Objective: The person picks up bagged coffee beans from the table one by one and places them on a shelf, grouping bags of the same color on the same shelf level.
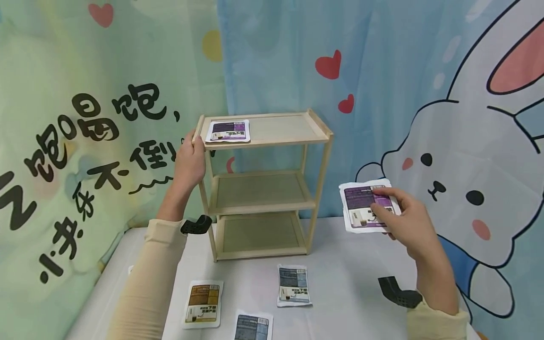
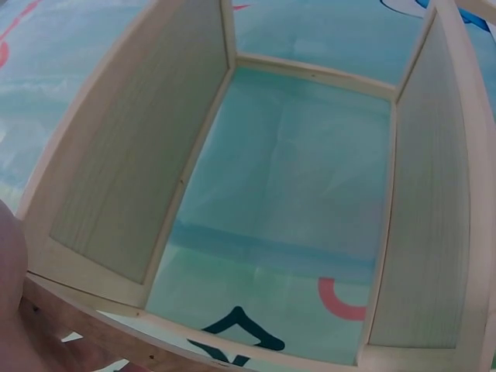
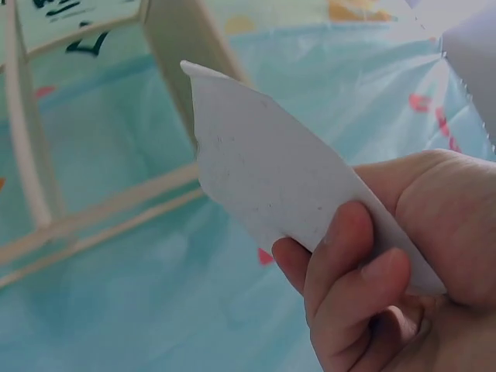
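My left hand (image 1: 190, 160) grips the left end of the top board of a three-tier wooden shelf (image 1: 284, 128). In the left wrist view its fingers (image 2: 74, 353) wrap under the shelf's end rail (image 2: 101, 329). My right hand (image 1: 410, 222) pinches a flat white packet with a purple label (image 1: 357, 196), held up right of the shelf, thumb on the printed face. The right wrist view shows the packet's plain white back (image 3: 256, 155), with fingers curled against it. A similar purple packet (image 1: 228, 131) lies flat at the left end of the top board.
On the white table (image 1: 348, 283) before the shelf lie a brown-labelled packet (image 1: 203, 302), a blue-grey packet (image 1: 294, 283) and another blue-grey one (image 1: 253, 327) cut by the frame's lower edge. The middle board (image 1: 261, 191) and bottom board (image 1: 261, 233) sit below. Printed curtains (image 1: 272, 56) hang behind.
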A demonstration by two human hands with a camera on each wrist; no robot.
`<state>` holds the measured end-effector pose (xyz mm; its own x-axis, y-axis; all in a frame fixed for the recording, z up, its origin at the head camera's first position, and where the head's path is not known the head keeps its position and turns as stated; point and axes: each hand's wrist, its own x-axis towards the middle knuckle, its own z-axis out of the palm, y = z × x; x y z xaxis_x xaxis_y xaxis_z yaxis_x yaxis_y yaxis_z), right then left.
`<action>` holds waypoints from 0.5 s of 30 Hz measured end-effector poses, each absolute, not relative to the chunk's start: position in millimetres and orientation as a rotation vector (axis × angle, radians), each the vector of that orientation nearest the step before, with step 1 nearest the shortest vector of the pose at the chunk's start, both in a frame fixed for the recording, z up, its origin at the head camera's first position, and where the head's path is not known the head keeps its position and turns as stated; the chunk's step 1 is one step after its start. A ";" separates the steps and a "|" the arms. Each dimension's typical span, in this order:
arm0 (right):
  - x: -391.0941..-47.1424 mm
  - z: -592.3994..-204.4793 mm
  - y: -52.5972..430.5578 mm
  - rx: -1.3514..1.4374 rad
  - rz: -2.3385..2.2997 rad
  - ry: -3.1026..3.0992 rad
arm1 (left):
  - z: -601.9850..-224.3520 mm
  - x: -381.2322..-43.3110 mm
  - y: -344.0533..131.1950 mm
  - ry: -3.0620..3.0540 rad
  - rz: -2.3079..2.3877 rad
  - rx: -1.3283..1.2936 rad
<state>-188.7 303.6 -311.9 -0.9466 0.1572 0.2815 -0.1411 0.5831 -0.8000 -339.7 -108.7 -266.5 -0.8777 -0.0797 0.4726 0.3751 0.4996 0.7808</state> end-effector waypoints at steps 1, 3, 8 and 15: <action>-190.6 -306.6 301.2 0.001 1.307 -2.487 | -266.2 -340.0 -108.9 -2.293 -1.350 -0.246; -193.5 -294.4 295.8 0.016 1.313 -2.469 | -265.4 -341.7 -108.8 -2.287 -1.345 -0.254; -197.9 -258.0 280.8 0.049 1.302 -2.439 | -264.8 -344.3 -108.6 -2.287 -1.342 -0.257; -202.1 -212.2 254.2 0.086 1.274 -2.410 | -268.3 -341.5 -111.6 -2.298 -1.349 -0.232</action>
<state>-202.1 254.2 -212.2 -0.9138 0.1346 0.3832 -0.2409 0.5800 -0.7782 -341.5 -111.6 -268.3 -0.8790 -0.0855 0.4691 0.3679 0.5042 0.7813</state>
